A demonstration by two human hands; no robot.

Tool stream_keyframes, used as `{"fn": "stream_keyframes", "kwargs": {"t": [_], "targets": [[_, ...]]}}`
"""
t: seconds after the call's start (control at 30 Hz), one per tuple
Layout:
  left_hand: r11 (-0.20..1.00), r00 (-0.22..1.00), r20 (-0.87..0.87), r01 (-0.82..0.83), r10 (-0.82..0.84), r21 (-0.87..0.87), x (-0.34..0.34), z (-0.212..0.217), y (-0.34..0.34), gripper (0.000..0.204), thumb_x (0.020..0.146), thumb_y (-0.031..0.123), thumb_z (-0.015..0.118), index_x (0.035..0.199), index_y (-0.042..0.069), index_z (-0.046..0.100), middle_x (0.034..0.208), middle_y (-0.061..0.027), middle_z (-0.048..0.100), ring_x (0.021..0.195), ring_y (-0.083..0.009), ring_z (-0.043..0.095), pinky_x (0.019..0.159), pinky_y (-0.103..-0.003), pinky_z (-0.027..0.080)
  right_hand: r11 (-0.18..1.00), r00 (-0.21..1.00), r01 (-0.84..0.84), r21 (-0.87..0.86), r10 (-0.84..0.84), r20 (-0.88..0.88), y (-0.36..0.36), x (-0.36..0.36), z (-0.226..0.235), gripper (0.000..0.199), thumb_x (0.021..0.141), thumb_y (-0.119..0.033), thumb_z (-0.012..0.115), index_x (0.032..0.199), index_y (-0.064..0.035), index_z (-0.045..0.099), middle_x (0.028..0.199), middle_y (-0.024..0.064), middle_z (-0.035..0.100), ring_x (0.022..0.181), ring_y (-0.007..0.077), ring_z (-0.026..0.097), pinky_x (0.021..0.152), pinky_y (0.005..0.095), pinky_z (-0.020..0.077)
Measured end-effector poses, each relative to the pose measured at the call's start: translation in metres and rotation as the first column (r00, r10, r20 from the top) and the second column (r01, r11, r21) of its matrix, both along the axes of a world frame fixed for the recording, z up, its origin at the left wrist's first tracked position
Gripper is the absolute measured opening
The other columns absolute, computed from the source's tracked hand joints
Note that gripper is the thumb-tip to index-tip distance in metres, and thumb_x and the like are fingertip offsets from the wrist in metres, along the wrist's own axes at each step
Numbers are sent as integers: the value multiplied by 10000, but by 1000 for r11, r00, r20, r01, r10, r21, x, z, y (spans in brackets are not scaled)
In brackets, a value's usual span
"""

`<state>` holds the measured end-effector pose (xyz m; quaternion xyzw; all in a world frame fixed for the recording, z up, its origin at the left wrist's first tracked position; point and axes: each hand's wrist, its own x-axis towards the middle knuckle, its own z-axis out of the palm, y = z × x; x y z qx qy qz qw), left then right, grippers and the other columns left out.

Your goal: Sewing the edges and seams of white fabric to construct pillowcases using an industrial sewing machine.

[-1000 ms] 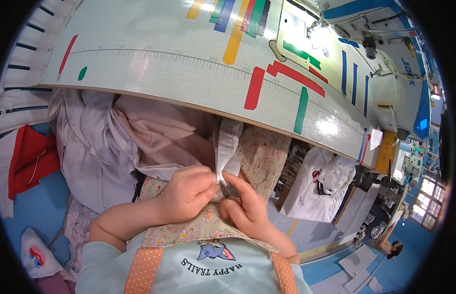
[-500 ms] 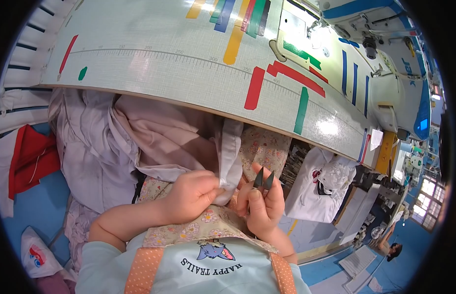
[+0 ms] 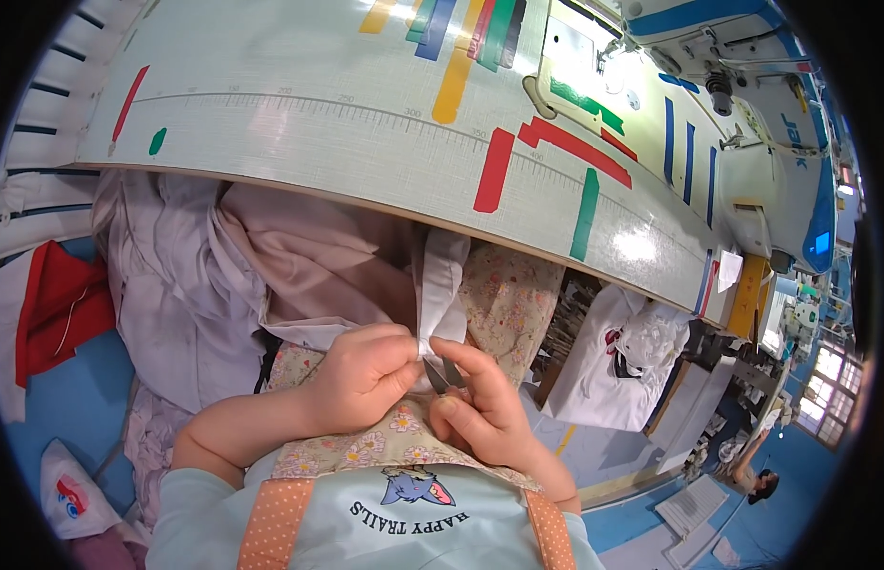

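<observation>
In my left hand [image 3: 364, 376], closed in a pinch, is the edge of a white garment [image 3: 444, 275]; its strip hangs down from the table edge over my lap. My right hand [image 3: 488, 407] grips small dark-bladed thread snips [image 3: 448, 374], close beside the left fingertips. Right at the pinched cloth, the right forefinger seems to touch the fabric. The snips' handles are hidden in the palm. A flowered apron [image 3: 366, 454] covers my lap beneath both hands.
The pale work table [image 3: 299, 133], with coloured tape strips, crosses ahead. A sewing machine [image 3: 756, 171] stands at its right. White garments [image 3: 185, 275] hang below the edge at left, near a red cloth [image 3: 69, 304]. More white clothing [image 3: 608, 356] lies to the right. Another person [image 3: 754, 480] is farther off.
My right hand has moved left with the snips to the pinched cloth, and their blades now point toward it instead of upward. My left hand stays nearly in place.
</observation>
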<state>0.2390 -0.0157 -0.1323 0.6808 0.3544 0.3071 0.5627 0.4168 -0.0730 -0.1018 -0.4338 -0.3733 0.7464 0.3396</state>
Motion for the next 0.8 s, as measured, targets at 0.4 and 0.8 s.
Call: {"fn": "stream_keyframes", "kwargs": {"t": [0.4,0.8], "targets": [[1000,1000,2,5,-5,18,0,1,0,87,766,8,590,852,-4,580,678,-111,513,620,-287,499,551,-364,400,997,1000,-3,-83,3,3,-1,0,1,509,881,40,405,1359,-58,263,684,19,487,531,56,398,487,182,320],[999,1000,-3,6,-6,38,-1,-3,0,108,762,2,585,870,1,589,698,-112,528,613,-276,511,547,-349,406,922,891,-90,377,-95,444,3,-7,-6,514,794,64,513,1291,-2,399,816,105,570,610,167,577,590,276,464]]}}
